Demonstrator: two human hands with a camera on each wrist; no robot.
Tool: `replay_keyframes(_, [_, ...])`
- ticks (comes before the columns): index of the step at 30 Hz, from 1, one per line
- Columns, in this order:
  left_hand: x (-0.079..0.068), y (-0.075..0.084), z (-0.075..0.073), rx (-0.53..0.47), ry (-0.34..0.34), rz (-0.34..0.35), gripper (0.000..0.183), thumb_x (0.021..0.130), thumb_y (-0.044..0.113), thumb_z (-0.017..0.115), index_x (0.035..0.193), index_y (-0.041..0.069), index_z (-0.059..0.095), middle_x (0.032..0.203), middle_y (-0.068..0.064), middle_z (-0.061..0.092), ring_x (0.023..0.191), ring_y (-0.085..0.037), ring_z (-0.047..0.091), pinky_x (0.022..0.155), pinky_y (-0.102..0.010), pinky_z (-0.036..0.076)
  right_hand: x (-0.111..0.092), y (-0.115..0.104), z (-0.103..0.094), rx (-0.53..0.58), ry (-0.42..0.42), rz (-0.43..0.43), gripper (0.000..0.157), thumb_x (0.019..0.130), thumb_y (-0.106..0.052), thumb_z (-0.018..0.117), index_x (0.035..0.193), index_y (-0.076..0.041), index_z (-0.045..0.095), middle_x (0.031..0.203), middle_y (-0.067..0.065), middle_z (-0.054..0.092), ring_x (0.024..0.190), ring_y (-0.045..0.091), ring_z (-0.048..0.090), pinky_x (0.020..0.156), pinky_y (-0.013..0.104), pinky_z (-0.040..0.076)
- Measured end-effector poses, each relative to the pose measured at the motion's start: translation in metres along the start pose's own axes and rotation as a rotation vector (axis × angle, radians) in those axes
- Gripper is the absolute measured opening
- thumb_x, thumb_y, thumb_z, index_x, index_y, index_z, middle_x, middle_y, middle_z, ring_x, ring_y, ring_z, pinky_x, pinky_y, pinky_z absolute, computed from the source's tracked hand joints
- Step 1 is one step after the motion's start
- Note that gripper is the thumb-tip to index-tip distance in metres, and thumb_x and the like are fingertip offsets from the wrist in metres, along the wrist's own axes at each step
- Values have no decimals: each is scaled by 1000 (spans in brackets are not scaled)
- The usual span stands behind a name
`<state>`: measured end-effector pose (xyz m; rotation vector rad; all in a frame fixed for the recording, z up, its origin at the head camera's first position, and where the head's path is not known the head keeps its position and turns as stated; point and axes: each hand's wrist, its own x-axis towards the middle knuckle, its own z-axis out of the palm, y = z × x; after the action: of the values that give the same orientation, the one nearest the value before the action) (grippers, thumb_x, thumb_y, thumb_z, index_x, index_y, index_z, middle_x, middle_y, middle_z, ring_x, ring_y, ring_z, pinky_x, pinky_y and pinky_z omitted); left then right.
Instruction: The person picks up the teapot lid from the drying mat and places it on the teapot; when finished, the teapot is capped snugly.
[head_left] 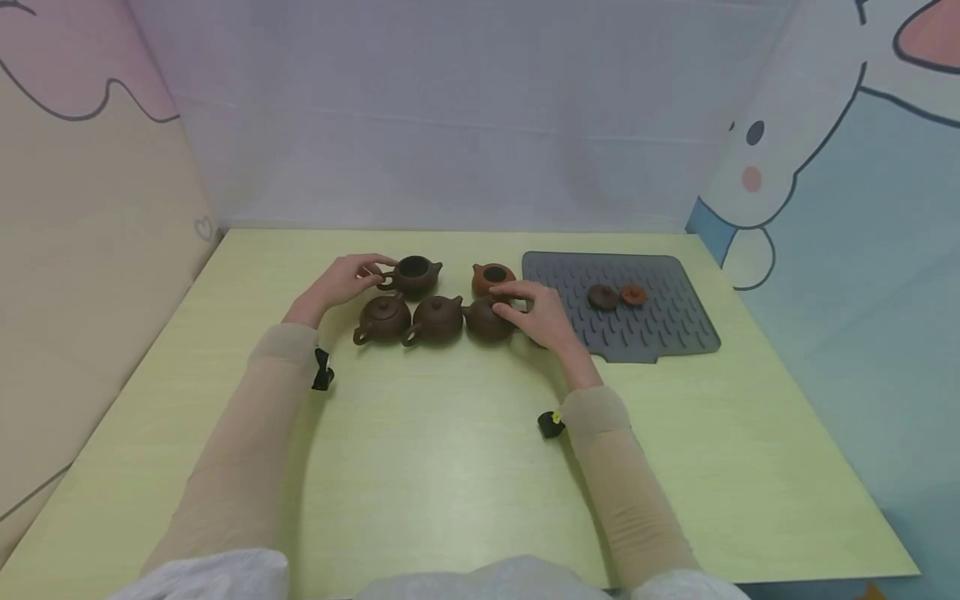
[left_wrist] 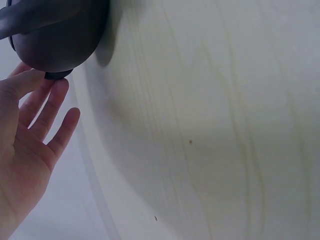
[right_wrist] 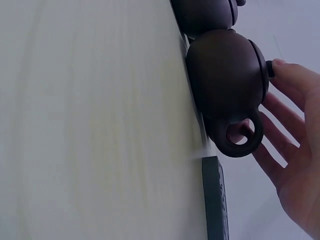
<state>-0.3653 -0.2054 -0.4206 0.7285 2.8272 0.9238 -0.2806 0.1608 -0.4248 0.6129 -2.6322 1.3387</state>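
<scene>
Your left hand (head_left: 348, 279) pinches the handle (head_left: 386, 286) of the lidless dark teapot (head_left: 417, 285) in the back row; your right hand (head_left: 546, 317), outer fingers spread, pinches the lid knob (right_wrist: 271, 69) of the right lidded teapot (head_left: 487, 325). The left lidded teapot (head_left: 384, 322) and middle lidded teapot (head_left: 438, 322) block the front, the reddish teapot (head_left: 483, 282) stands just behind, and the grey mat (head_left: 678, 329) alongside bears a dark lid (head_left: 603, 297) and reddish lid (head_left: 633, 295)

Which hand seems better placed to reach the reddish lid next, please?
Probably the right hand: it is beside the grey mat bearing the reddish lid, though it touches a closed teapot; the left hand is farther away, by an open dark teapot.
</scene>
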Motion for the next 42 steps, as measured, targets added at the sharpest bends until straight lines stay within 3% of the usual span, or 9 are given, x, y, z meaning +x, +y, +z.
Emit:
replay_keyframes(14, [-1, 0, 1, -49, -26, -41, 40, 102, 10, 53, 141, 16, 55, 118, -24, 67, 110, -44, 66, 90, -51, 52, -10, 26, -39, -68, 48, -21, 46, 93, -26, 70, 137, -17, 60, 142, 6, 59, 136, 27, 49, 113, 49, 40])
replay_keyframes(20, [-3, 4, -1, -52, -39, -50, 40, 101, 9, 53, 141, 13, 54, 120, -25, 66, 113, -45, 65, 93, -54, 52, -15, 43, -60, -99, 130, -12, 45, 93, -24, 69, 137, -15, 60, 140, 9, 60, 133, 31, 50, 110, 54, 40])
replay_keyframes(26, [-2, 8, -3, -40, -52, -54, 41, 102, 8, 51, 142, 13, 53, 122, -26, 65, 115, -46, 63, 93, -55, 52, -22, 58, -84, -199, 258, 51, 44, 93, -23, 70, 135, -15, 61, 139, 11, 60, 134, 34, 47, 116, 56, 30])
replay_keyframes(32, [-3, 10, -4, -49, -56, -64, 42, 101, 5, 51, 142, 14, 53, 123, -26, 65, 116, -45, 62, 95, -55, 50, -31, 75, -103, -240, 297, 134, 43, 96, -26, 66, 138, -18, 59, 139, 12, 58, 103, 36, 51, 94, 51, 38])
replay_keyframes(34, [-2, 9, -4, -52, -56, -71, 42, 101, 5, 51, 142, 14, 53, 123, -26, 65, 117, -45, 62, 96, -55, 50, -33, 79, -108, -237, 288, 140, 44, 96, -24, 66, 138, -18, 58, 140, 12, 58, 100, 36, 54, 93, 51, 41])
replay_keyframes(40, [-1, 7, -3, -57, -60, -80, 42, 102, 7, 50, 142, 16, 53, 124, -25, 64, 119, -44, 61, 98, -55, 50, -35, 91, -119, -253, 219, 166, 47, 96, -20, 65, 141, -13, 54, 146, 15, 53, 126, 38, 53, 111, 57, 37])
replay_keyframes(42, [0, 7, -3, -61, -63, -82, 42, 102, 7, 50, 143, 16, 53, 125, -26, 64, 120, -45, 60, 98, -55, 49, -36, 94, -121, -292, 185, 196, 49, 97, -22, 65, 143, -12, 52, 148, 17, 50, 137, 39, 42, 116, 60, 28])
